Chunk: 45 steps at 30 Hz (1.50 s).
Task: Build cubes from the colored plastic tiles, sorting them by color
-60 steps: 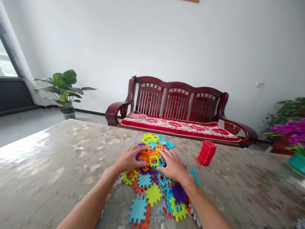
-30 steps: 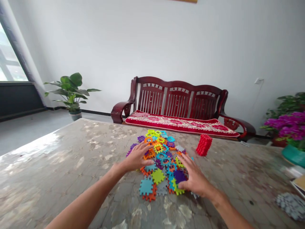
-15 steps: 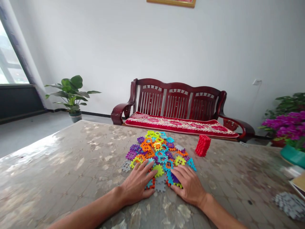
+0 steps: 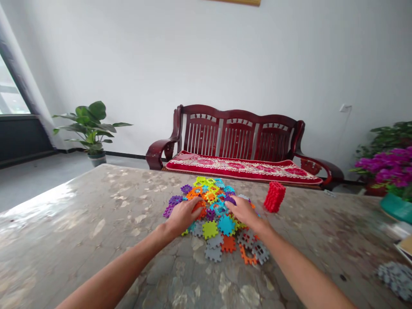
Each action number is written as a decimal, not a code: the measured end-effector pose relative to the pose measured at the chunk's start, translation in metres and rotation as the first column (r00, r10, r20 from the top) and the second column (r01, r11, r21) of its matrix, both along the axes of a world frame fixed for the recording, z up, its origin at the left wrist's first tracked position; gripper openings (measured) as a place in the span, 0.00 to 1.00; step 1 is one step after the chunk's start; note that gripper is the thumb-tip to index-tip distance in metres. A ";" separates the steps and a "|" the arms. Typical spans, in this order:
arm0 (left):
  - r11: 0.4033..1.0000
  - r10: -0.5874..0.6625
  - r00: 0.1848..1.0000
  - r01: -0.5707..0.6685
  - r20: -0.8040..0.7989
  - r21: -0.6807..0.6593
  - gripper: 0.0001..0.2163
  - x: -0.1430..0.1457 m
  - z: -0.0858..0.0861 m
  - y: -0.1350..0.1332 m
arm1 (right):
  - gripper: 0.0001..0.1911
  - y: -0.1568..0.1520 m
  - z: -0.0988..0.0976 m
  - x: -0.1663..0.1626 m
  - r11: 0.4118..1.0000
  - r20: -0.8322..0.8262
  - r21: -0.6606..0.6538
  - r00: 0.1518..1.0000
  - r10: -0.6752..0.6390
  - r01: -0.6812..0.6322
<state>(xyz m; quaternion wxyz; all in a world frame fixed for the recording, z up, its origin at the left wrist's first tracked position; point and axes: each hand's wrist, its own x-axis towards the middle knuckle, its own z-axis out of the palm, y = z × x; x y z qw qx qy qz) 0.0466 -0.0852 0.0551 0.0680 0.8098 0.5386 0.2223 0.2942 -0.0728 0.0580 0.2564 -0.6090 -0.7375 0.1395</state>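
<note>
A heap of flat, notched plastic tiles (image 4: 216, 210) in many colours lies on the marble-patterned table (image 4: 96, 231). My left hand (image 4: 183, 214) rests on the heap's left side, fingers spread over orange and purple tiles. My right hand (image 4: 242, 211) lies on the heap's right side, fingers spread flat, fingertips by a purple tile. Neither hand grips a piece. A red tower of joined tiles (image 4: 274, 196) stands upright just right of the heap.
A grey cluster of tiles (image 4: 395, 279) lies at the table's right edge. A teal pot with purple flowers (image 4: 391, 180) is at far right. Beyond the table stand a dark wooden bench (image 4: 238, 146) with a red cushion, and a potted plant (image 4: 90, 128).
Both hands slid forward from the near edge of the heap to its middle. The tiles nearest me, grey and orange ones, now lie uncovered and more scattered.
</note>
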 end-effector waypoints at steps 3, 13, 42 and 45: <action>0.998 0.019 1.000 -0.020 0.011 0.066 0.15 -0.003 0.008 0.008 | 0.19 0.007 -0.002 0.007 1.000 -0.089 0.014 0.996 -0.013 0.014; 0.904 -0.417 0.885 0.427 -0.206 0.004 0.40 0.034 -0.020 -0.069 | 0.27 -0.008 -0.058 0.073 0.949 0.076 0.101 0.949 -0.306 0.298; 0.863 0.505 0.862 -0.505 0.037 0.004 0.23 -0.073 -0.014 0.029 | 0.47 -0.020 -0.062 0.130 0.575 -0.218 0.158 0.596 -0.773 0.803; 0.844 0.536 0.837 -0.530 0.114 -0.080 0.24 -0.096 -0.037 0.038 | 0.54 -0.014 -0.059 0.130 0.556 -0.104 0.071 0.561 -0.822 0.828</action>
